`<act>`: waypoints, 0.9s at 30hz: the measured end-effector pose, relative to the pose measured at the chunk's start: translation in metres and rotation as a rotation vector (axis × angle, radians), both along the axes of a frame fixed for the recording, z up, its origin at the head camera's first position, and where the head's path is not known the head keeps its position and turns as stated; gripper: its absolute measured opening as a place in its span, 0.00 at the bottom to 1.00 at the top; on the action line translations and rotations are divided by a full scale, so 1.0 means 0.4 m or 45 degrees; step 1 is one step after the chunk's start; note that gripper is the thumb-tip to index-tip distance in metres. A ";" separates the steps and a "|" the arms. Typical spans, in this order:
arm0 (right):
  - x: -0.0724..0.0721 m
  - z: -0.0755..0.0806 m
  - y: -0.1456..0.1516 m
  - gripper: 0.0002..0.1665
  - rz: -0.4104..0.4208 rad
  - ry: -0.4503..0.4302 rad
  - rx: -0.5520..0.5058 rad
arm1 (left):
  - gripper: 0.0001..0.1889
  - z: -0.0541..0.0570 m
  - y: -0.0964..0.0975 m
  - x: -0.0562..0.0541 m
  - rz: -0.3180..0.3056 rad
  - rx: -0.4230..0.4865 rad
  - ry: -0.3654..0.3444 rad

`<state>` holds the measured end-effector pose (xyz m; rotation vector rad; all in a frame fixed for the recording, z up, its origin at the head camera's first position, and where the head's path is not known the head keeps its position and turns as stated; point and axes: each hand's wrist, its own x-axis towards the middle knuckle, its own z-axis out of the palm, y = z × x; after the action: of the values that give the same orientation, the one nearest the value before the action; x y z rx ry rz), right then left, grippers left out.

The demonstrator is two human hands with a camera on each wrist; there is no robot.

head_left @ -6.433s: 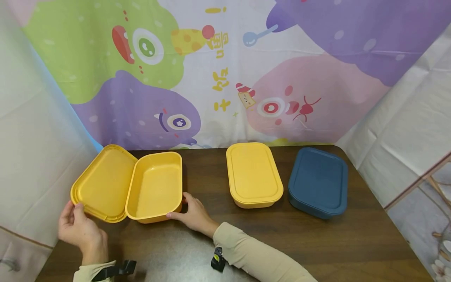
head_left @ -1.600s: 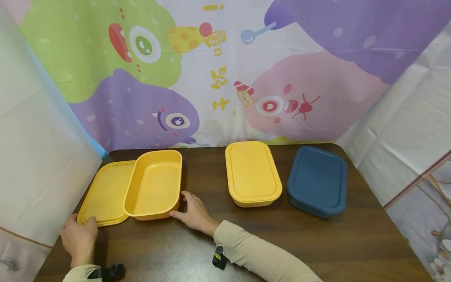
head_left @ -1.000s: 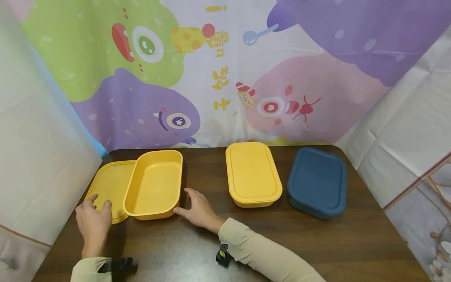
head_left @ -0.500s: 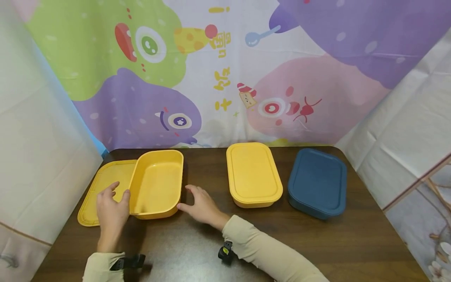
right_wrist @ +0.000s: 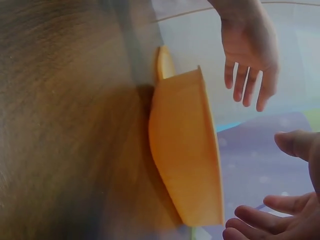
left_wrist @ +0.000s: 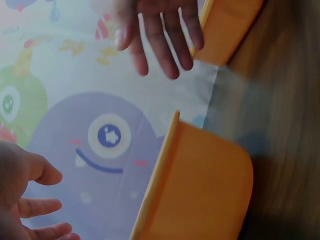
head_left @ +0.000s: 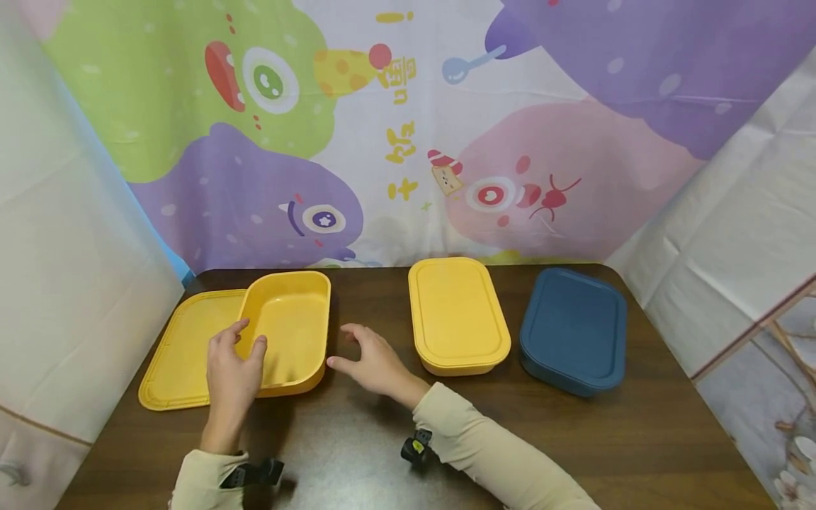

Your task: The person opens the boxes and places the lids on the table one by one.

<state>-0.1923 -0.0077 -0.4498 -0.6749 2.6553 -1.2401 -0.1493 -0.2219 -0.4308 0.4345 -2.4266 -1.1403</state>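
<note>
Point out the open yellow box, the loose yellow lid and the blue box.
Open yellow box (head_left: 293, 327): head view, on its inside floor.
Loose yellow lid (head_left: 185, 350): head view, on its flat face.
Blue box (head_left: 575, 324): head view, on its top.

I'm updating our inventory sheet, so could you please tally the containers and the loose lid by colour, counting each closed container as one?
Yellow: 3 (open container, loose lid, closed yellow container)
Blue: 1 (closed blue container)
Total: 4
</note>
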 end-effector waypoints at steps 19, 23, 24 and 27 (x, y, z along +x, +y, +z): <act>-0.017 0.056 0.099 0.36 -0.044 -0.004 -0.127 | 0.22 0.006 0.116 -0.033 -0.210 0.000 0.073; -0.020 0.070 0.122 0.37 -0.059 0.000 -0.136 | 0.21 0.009 0.140 -0.036 -0.237 0.031 0.110; -0.021 0.073 0.127 0.37 -0.063 0.004 -0.133 | 0.21 0.010 0.146 -0.037 -0.242 0.037 0.123; -0.025 0.081 0.139 0.37 -0.076 0.013 -0.122 | 0.20 0.015 0.164 -0.043 -0.254 0.043 0.163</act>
<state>-0.2022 0.0480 -0.4174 -0.6213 2.6571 -1.3913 -0.1667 -0.1564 -0.4249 0.1261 -2.3822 -1.2519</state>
